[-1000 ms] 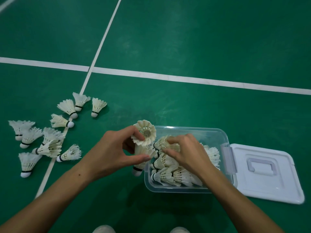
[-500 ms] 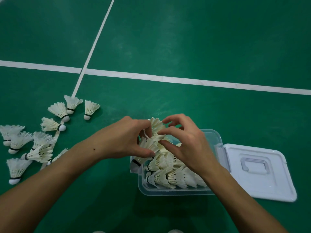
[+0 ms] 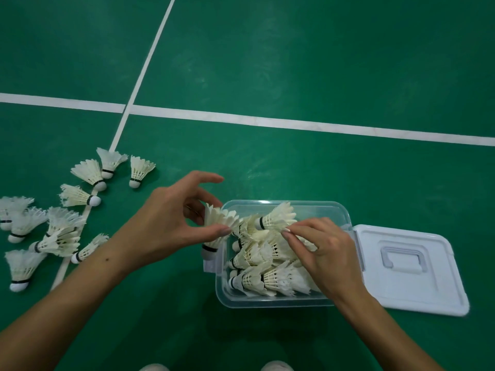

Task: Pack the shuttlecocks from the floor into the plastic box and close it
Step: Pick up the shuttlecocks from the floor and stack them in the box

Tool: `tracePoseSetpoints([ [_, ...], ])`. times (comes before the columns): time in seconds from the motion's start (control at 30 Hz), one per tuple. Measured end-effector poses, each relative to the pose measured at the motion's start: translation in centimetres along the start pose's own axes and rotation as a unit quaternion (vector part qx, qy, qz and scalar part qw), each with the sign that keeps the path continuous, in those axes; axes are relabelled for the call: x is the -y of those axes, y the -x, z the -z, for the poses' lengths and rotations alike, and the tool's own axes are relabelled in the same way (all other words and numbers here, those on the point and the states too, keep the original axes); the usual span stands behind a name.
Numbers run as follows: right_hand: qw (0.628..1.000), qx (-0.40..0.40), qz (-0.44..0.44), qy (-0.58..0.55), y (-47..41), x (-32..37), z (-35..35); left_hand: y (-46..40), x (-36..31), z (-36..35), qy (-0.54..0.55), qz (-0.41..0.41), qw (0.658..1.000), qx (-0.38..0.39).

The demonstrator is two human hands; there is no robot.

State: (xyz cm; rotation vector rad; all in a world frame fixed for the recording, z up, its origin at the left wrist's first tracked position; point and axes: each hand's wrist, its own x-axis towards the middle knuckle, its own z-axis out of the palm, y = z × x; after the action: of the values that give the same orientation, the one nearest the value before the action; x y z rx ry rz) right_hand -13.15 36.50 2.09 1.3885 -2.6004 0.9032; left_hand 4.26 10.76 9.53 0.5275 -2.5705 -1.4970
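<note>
Head-camera footage is centred on a clear rectangular plastic box (image 3: 278, 301), which is set open on a green court floor (image 3: 294, 62) and is filled with white feathered shuttlecocks (image 3: 257, 279) laid on their sides. One white feathered shuttlecock (image 3: 276, 218) is lifted above the pile, its skirt pinched between the thumb and fingertips of the right hand (image 3: 325, 253). A stack of nested white shuttlecocks (image 3: 218, 226) is gripped by the left hand (image 3: 171, 223) at the box's left rim, the thumb pressed under the feathers and the fingers curled over them; its cork end hangs outside the wall. A white rectangular plastic lid (image 3: 409, 269) with a moulded handle is laid flat on the floor just beside the box's right end; whether it is hinged to the box cannot be told. A loose cluster of white feathered shuttlecocks (image 3: 59, 212) is scattered on the floor well to the left of the box. The floor is crossed by white painted court lines (image 3: 267, 121), which meet at a junction beyond the scattered cluster. Two pale shoe tips (image 3: 276, 366) are seen at the bottom edge.
</note>
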Motion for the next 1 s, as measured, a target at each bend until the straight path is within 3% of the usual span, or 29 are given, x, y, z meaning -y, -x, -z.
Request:
tracePoseSetpoints([
  [0.27,0.995,0.090,-0.012,0.033,-0.6,0.6,-2.6,0.9,0.6,-1.4,-0.015,-0.022,0.999,-0.031],
  [0.47,0.980,0.188,-0.068,0.017,-2.0,-0.5,-3.9,1.1,0.5,-2.3,-0.028,-0.034,0.999,-0.030],
  [0.7,0.977,0.205,0.047,0.029,-2.4,-1.4,-3.6,0.7,0.9,-3.1,-0.055,-0.041,0.997,-0.023],
  [0.83,0.959,0.282,-0.001,-0.004,-2.5,-1.4,-2.7,0.1,0.7,-3.8,-0.074,-0.049,0.996,0.006],
  [0.9,0.958,0.284,-0.021,-0.034,-2.4,-1.6,-1.6,-0.3,0.5,-4.1,-0.086,-0.052,0.995,0.020],
  [1.0,0.973,0.217,-0.040,-0.063,-2.2,-1.6,0.9,-1.3,-0.1,-4.7,-0.100,-0.062,0.993,0.030],
])
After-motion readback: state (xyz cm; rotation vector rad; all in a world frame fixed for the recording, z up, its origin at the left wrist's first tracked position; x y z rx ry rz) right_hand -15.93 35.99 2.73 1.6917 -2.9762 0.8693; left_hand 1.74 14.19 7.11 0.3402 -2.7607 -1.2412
